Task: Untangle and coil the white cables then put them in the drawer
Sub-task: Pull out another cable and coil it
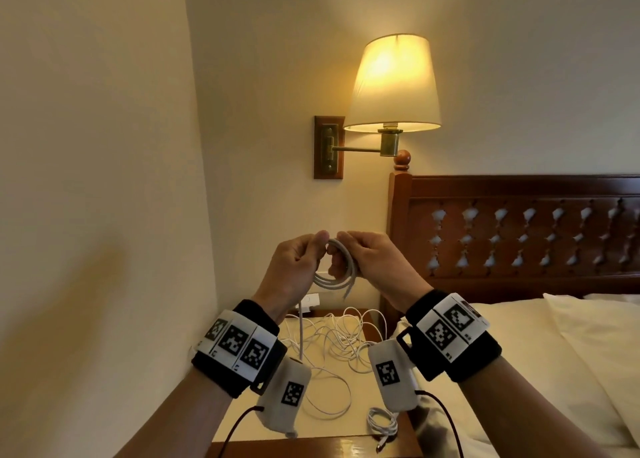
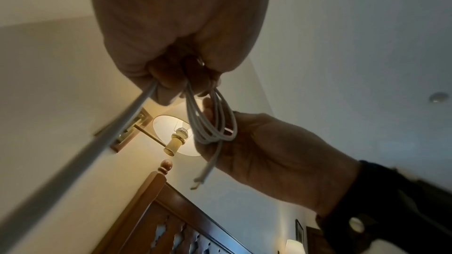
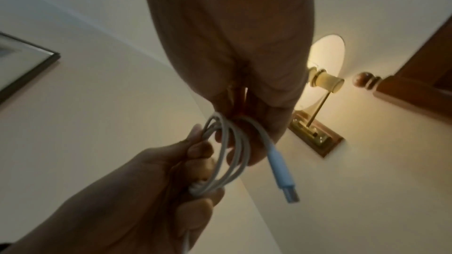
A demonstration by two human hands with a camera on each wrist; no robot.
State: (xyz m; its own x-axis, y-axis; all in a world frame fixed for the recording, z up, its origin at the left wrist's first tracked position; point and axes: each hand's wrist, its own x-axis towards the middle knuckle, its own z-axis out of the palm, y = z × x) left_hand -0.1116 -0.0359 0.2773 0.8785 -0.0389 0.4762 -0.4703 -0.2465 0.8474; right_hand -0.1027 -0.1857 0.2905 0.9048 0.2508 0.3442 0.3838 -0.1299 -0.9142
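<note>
Holding a small coil (image 1: pixel 332 270) of white cable up in front of me, I pinch its top with both hands. My left hand (image 1: pixel 294 267) curls round the loops and also grips the loose tail (image 1: pixel 301 322) that hangs down to the nightstand (image 1: pixel 277 433). My right hand (image 1: pixel 374 260) curls round the other side of the loops, and the plug end (image 3: pixel 281 173) sticks out below it. I think I am in the middle of winding this cable. Next I need to pull more tail up and lay it round as another loop. On the nightstand a messy tangle (image 1: pixel 339 340) of thin white cables waits, near one small finished bundle (image 1: pixel 382 423). I cannot see the drawer.
</note>
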